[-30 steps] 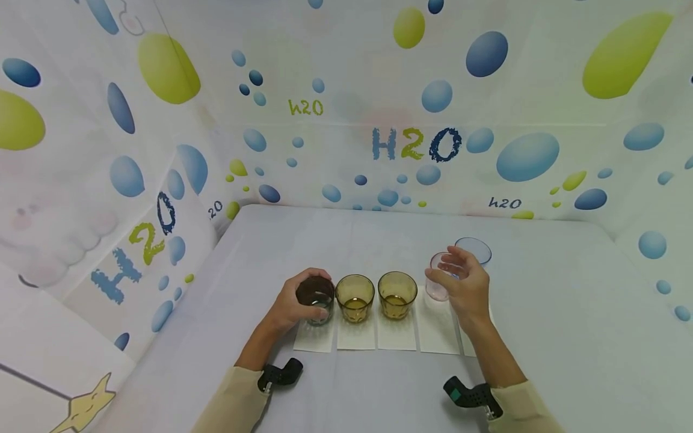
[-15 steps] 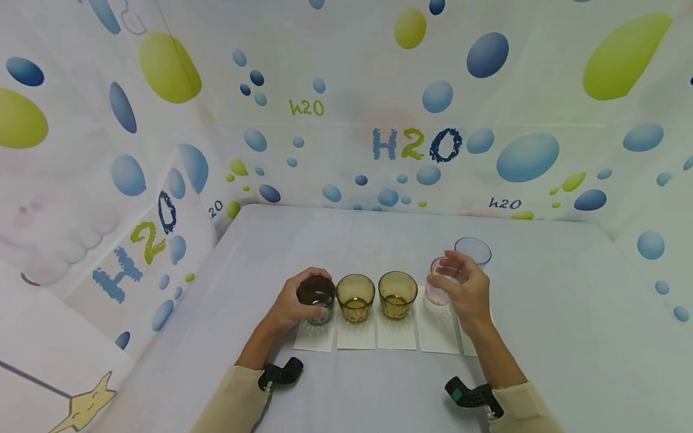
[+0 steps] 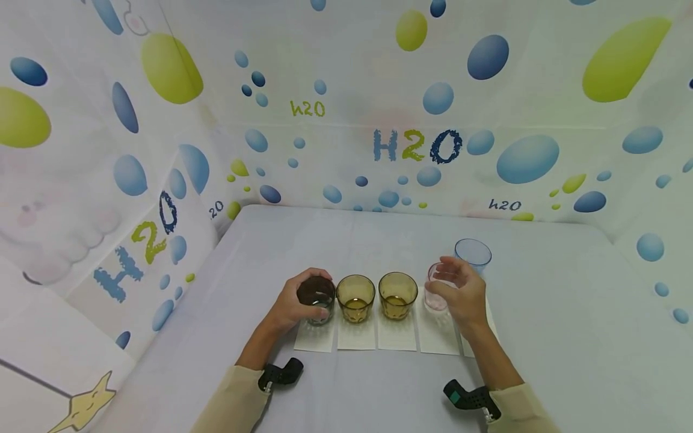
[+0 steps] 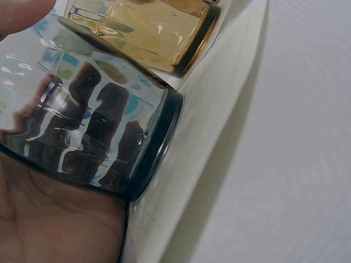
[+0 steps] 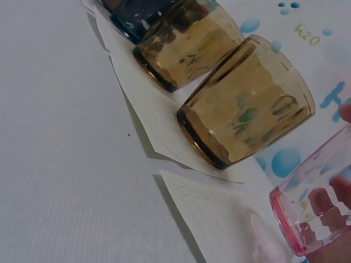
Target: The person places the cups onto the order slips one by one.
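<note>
My left hand point(image 3: 289, 304) grips a dark smoky-blue glass point(image 3: 320, 313), which stands upright on the leftmost paper slip point(image 4: 186, 164); its fingers show through the glass wall in the left wrist view. Two amber glasses point(image 3: 355, 307) point(image 3: 397, 304) stand in a row to its right, each on its own slip. Between thumb and fingers my right hand point(image 3: 468, 297) holds a pink-tinted clear glass point(image 5: 307, 213). In the right wrist view its pink base hangs just above the fourth slip point(image 5: 219, 219). The right forearm partly covers the fifth slip point(image 3: 491, 316).
A clear glass with a blue rim point(image 3: 479, 255) stands behind my right hand, its lower part partly hidden. A white cloth point(image 3: 368, 391) covers the table. Behind the table and on the left hang printed curtains point(image 3: 346, 162) with blue and green spots.
My right hand has brought the pink glass nearer to me and lower, over the fourth slip. The left hand and the smoky-blue glass stay where they were.
</note>
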Motion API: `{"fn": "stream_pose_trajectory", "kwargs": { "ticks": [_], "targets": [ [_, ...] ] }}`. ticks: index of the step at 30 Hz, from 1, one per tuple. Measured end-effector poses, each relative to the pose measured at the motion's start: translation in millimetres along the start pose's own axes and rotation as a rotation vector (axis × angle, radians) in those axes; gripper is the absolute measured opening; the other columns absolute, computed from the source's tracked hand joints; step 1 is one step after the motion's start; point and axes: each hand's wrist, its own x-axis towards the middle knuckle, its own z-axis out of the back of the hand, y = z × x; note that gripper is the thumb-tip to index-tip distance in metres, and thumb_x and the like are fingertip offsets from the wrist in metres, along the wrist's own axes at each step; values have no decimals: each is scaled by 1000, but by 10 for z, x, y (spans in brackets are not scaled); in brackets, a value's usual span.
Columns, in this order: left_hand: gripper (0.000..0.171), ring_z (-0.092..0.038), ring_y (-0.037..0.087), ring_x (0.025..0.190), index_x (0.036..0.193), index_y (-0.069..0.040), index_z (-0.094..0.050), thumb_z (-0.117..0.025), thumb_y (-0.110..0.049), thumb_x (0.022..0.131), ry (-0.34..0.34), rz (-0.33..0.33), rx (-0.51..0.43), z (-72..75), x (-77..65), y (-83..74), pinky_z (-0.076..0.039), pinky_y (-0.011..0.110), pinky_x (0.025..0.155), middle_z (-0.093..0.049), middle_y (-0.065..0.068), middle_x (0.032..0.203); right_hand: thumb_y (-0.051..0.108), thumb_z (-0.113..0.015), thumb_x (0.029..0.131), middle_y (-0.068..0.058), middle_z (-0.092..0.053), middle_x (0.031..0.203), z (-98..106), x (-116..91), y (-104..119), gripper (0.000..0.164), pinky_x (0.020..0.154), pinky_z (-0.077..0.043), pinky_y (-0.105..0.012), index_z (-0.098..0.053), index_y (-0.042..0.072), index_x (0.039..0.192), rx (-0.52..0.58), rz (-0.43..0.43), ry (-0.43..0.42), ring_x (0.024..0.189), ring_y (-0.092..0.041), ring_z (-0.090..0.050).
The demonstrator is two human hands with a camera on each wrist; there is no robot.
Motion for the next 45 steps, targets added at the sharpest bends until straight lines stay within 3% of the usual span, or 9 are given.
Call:
{"fn": "stream_pose_trajectory", "kwargs": {
  "ticks": [20,25,38,45],
  "targets": [
    [70,-64,32,107,129,19,-44,-79,5,72,5,-2,-13,-5,9,-6,-53,37,97,-60,31,118,-10,-72,77,-27,-64,115,47,-2,-147,52,81,-55,-17,-57,-11,126,-34,-13,51,100,-22,-66],
    [69,-64,31,107,130,19,-45,-79,6,71,8,-6,-7,-4,21,-4,-54,37,96,-61,29,118,-6,-74,79,-25,-65,116,61,7,-154,52,85,-54,-16,-57,-9,128,-72,-15,88,105,-27,-64],
    [64,-61,48,108,127,13,-50,-80,4,72,3,-15,2,5,10,20,-54,38,96,-60,33,117,5,-80,81,-21,-66,119,92,3,-181,56,90,-52,-17,-56,-4,130,-128,-20,172,112,-33,-62],
    [64,-63,39,107,128,15,-48,-79,6,72,7,-24,10,25,12,48,-54,37,96,-60,32,117,11,-87,78,-19,-65,119,139,12,-173,61,92,-54,-23,-58,-1,130,-138,-17,207,114,-32,-62]
  ]
}}
